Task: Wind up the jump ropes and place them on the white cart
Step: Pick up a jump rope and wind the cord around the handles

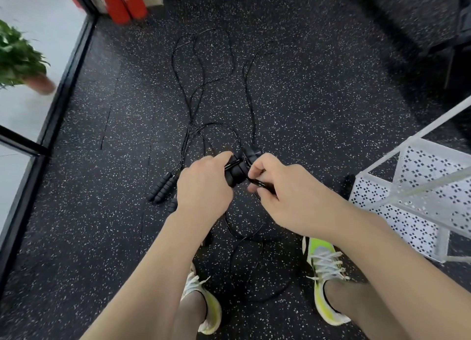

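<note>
Left hand [204, 186] grips black ribbed handles [238, 172] (thin cord trailing toward twelve o'clock); right hand [285, 194] pinches cord; white cart [420, 194] at three o'clock.

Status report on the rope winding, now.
Left hand grips rope handles. Right hand pinches cord at them. Second rope on floor. White cart holds nothing visible.

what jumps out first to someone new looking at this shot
Dead centre, the left hand and right hand grip a pair of black handles with thin cord looped round them. Beyond, more black rope snakes over the speckled floor, and the white cart stands at the right edge.
</note>
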The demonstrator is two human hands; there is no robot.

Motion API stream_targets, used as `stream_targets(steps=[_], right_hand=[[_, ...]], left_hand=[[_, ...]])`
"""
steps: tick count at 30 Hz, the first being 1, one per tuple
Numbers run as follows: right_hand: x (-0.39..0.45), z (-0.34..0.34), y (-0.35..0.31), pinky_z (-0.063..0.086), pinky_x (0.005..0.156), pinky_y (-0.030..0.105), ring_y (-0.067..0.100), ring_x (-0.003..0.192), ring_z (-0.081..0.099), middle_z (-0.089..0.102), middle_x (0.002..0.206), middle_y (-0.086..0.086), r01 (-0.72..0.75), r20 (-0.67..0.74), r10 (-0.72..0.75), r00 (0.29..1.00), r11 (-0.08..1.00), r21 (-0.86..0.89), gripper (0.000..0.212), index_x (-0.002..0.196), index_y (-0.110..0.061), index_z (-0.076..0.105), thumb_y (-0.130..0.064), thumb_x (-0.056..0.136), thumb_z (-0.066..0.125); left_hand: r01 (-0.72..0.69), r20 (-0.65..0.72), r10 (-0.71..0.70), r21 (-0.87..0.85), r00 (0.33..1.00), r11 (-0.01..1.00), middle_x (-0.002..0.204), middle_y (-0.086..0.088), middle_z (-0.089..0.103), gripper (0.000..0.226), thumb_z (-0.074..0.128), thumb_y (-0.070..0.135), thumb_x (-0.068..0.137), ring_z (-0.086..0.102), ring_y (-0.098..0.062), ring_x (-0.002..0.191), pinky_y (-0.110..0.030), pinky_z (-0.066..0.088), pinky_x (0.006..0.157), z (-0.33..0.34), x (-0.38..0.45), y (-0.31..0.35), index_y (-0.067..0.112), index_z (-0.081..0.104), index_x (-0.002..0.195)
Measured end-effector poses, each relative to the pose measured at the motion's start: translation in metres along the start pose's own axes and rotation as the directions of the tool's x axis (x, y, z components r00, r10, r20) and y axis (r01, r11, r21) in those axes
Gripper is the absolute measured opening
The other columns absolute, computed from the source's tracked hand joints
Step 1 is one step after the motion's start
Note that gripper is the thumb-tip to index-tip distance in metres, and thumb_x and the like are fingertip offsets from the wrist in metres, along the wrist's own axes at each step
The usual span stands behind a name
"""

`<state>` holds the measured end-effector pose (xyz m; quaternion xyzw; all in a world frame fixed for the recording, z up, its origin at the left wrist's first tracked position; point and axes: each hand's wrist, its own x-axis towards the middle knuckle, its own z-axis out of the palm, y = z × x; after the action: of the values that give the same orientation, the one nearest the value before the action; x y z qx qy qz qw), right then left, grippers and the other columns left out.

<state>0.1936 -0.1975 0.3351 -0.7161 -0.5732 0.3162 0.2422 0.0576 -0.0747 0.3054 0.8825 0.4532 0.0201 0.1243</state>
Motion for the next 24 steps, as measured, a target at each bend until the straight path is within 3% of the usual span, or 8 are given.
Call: stream_targets(steps=[3,7,11,14,19,24], right_hand=[[0.002,0.000,0.005,0.056,0.065,0.044,0.013,0.070,0.066,0.071,0.097,-0.007,-0.015,-0.001,0.015,1.000,0.997,-0.076,0.015,0.108,-0.039,0.038,-0.029,0.102,0.048],[0.005,-0.008,0.010,0.052,0.062,0.035,0.008,0.065,0.059,0.069,0.088,-0.010,-0.042,-0.054,0.034,0.998,0.988,-0.152,0.006,0.105,-0.035,0.053,-0.037,0.100,0.057],[0.009,-0.021,0.020,0.050,0.065,0.031,0.001,0.071,0.060,0.067,0.074,-0.018,-0.138,-0.142,0.132,0.981,0.990,-0.033,0.016,0.084,-0.037,0.069,-0.044,0.076,0.081],[0.012,-0.026,0.031,0.048,0.068,0.031,-0.001,0.076,0.060,0.065,0.079,-0.025,-0.171,-0.183,0.170,0.968,0.985,0.013,0.023,0.078,-0.041,0.072,-0.052,0.064,0.086],[0.014,-0.032,0.042,0.042,0.069,0.018,-0.004,0.082,0.061,0.069,0.084,-0.027,-0.101,-0.140,0.135,0.981,0.970,0.222,0.011,0.082,-0.036,0.078,-0.033,0.075,0.086],[0.014,-0.037,0.053,0.049,0.077,0.026,0.002,0.079,0.068,0.075,0.083,-0.016,-0.121,-0.077,0.155,0.985,0.935,0.334,0.003,0.087,-0.031,0.080,-0.029,0.086,0.079]], left_hand=[[-0.033,0.031,0.032,0.039,0.999,0.999,0.101,0.003,0.061,0.040,0.064,0.022,0.089,0.058,-0.027,0.093,-0.034,0.036,0.072,0.005,-0.002,0.003,0.035,0.056,0.126],[-0.156,0.089,0.148,0.081,0.985,0.984,0.104,0.006,0.061,0.044,0.067,0.027,0.087,0.063,-0.025,0.101,-0.035,0.039,0.077,0.012,-0.002,0.005,0.039,0.054,0.127],[-0.288,0.148,0.270,0.117,0.951,0.950,0.106,0.007,0.062,0.051,0.062,0.030,0.091,0.062,-0.022,0.105,-0.037,0.045,0.086,0.018,-0.004,0.008,0.045,0.049,0.138],[-0.329,0.149,0.317,0.064,0.937,0.942,0.100,0.008,0.060,0.046,0.062,0.030,0.091,0.061,-0.021,0.103,-0.036,0.046,0.085,0.018,-0.006,0.009,0.044,0.053,0.134],[-0.394,0.154,0.395,-0.043,0.906,0.918,0.090,0.011,0.053,0.044,0.062,0.028,0.090,0.059,-0.019,0.099,-0.033,0.042,0.081,0.015,-0.007,0.012,0.041,0.058,0.132],[-0.475,0.070,0.479,-0.068,0.875,0.877,0.095,0.009,0.064,0.050,0.067,0.023,0.084,0.060,-0.021,0.096,-0.036,0.045,0.083,0.013,-0.009,0.013,0.036,0.061,0.132]])
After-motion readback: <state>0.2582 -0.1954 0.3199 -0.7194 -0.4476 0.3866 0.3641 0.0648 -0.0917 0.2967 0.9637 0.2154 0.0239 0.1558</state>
